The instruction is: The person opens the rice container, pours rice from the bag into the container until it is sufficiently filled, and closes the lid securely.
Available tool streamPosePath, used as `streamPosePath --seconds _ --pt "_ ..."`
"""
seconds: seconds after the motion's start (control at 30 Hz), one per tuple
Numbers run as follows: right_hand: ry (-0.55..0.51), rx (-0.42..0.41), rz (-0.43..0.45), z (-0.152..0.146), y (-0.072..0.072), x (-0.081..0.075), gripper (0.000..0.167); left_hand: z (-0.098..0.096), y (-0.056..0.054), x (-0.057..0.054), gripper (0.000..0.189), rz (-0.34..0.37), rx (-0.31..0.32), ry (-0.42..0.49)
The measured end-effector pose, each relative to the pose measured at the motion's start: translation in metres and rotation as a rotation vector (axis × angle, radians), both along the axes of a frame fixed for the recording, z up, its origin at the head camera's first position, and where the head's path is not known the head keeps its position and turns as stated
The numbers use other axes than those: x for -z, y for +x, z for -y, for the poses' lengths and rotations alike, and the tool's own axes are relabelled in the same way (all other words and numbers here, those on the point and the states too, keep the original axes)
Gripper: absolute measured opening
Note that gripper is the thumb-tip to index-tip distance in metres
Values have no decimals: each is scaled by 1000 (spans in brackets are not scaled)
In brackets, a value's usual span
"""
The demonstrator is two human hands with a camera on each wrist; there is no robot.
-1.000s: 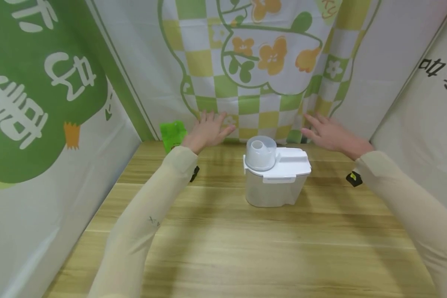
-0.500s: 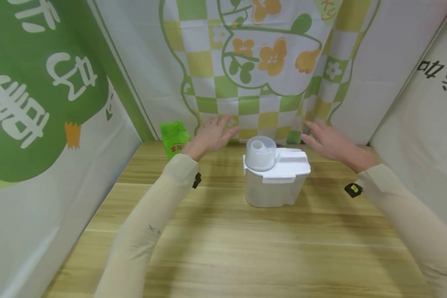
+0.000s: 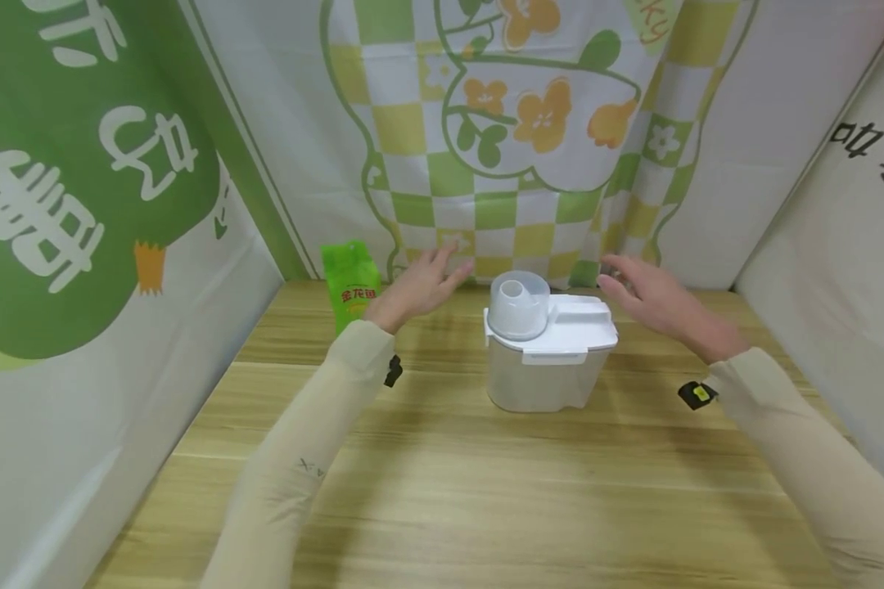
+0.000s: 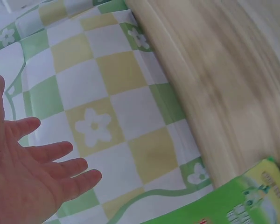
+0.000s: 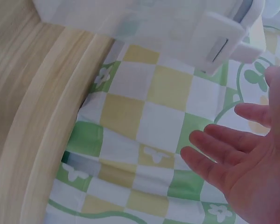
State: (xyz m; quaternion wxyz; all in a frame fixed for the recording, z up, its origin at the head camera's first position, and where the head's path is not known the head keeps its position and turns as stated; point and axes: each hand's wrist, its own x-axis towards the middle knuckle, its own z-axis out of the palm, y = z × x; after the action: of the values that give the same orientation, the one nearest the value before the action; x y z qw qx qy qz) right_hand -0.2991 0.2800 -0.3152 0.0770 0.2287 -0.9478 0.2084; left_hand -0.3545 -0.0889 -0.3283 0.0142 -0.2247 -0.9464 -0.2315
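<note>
A translucent storage container [image 3: 545, 380] with a white lid and a clear measuring cup [image 3: 519, 307] on top stands upright on the table. To its left, my left hand [image 3: 421, 286] hovers with fingers spread, between the container and a bright green bag [image 3: 352, 282]. My right hand [image 3: 651, 298] is held just right of the container, fingers relaxed, holding nothing. The left wrist view shows the left hand [image 4: 42, 172] with its fingers extended and the green bag [image 4: 233, 205] nearby. In the right wrist view, the right hand [image 5: 247, 158] is below the container's side latch [image 5: 219, 42].
The wooden table [image 3: 486, 507] spreads out in front. A checked green and yellow curtain [image 3: 530, 221] hangs at its back edge. Printed cloth walls [image 3: 140, 327] stand on the left and right. Small black wrist devices [image 3: 698, 394] show beside the sleeves.
Both hands have drawn back slightly toward me and come down a little from the curtain. More of the green bag shows beside the left hand. The container has stayed in place.
</note>
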Motion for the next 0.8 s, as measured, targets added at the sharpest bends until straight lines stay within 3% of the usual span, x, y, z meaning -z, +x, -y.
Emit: streamPosePath --seconds 0.2,0.37,0.6,0.8 --pt "-80 -15 6 3 9 5 56 1 3 11 81 34 -9 40" --pt "-117 -18 24 8 18 13 54 1 7 17 81 44 20 71" --pt "-158 -4 8 13 23 24 52 0 11 23 78 18 93 169" --pt "-192 -41 -85 14 27 32 46 -2 16 33 80 47 159 248"
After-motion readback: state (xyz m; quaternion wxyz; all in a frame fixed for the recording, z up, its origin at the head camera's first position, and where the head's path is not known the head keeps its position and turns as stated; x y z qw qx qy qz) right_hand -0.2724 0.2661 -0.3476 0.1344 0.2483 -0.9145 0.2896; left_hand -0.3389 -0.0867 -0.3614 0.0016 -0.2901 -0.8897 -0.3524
